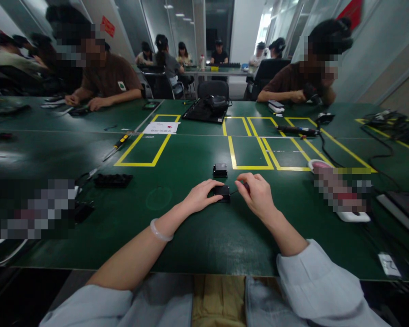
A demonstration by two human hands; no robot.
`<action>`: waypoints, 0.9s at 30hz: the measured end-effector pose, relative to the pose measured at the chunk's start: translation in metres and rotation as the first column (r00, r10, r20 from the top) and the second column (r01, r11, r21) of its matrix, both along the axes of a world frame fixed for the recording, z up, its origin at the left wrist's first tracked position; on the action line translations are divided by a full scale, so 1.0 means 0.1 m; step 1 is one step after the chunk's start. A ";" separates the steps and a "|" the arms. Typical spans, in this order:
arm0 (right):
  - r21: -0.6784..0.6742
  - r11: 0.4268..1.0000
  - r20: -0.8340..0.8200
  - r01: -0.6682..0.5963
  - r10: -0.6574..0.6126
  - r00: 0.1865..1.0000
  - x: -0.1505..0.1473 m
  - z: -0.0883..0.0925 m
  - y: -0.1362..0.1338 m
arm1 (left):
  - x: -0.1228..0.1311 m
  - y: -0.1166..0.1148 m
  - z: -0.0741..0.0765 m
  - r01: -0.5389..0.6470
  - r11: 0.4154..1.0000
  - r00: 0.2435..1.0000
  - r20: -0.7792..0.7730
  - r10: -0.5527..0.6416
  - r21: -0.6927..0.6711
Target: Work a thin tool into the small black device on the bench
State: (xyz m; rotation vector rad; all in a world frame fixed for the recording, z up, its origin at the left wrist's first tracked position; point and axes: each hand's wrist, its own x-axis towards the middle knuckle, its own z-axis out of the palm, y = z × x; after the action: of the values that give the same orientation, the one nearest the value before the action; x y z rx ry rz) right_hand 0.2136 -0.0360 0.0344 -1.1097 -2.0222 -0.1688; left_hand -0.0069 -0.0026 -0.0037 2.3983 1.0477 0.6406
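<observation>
My left hand (201, 196) rests on the green table (197, 236) with its fingers curled against a small black box-shaped part (222, 192), holding it in place. My right hand (257, 194) is just to the right of that part, fingers pinched together on something thin and dark by the part's right side; I cannot make out what it is. A second small black part (220, 170) lies a little farther away, untouched. A pale bangle (159, 231) sits on my left wrist.
Yellow tape boxes (146, 147) mark the table. A black tray (113, 180) lies at left, a screwdriver (117, 146) beyond it, a black keyboard-like unit (206, 110) at the far side, cables (388, 122) at right. Other people sit across the table.
</observation>
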 end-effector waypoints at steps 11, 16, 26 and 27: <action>0.008 0.999 -0.015 0.037 -0.037 0.999 -0.01 -0.01 0.00 | 0.00 0.00 0.01 0.001 1.000 1.000 -0.008 -0.001 -0.004; -0.007 1.000 -0.008 0.007 -0.007 1.000 -0.01 0.01 -0.01 | 0.00 0.00 0.00 0.004 1.000 1.000 -0.004 -0.004 0.001; 0.016 1.000 -0.022 0.005 -0.005 1.000 -0.01 -0.01 0.00 | 0.00 -0.01 0.02 0.006 1.000 1.000 -0.009 -0.006 0.001; 0.015 1.000 -0.025 0.009 -0.008 1.000 -0.01 -0.01 0.00 | 0.00 -0.01 0.02 0.007 1.000 1.000 -0.008 -0.007 -0.002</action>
State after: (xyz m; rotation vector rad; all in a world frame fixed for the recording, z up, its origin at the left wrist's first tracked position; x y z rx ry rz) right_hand 0.2124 -0.0357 0.0336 -1.1061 -1.9913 -0.1733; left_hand -0.0073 -0.0035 -0.0017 2.4037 1.0429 0.6278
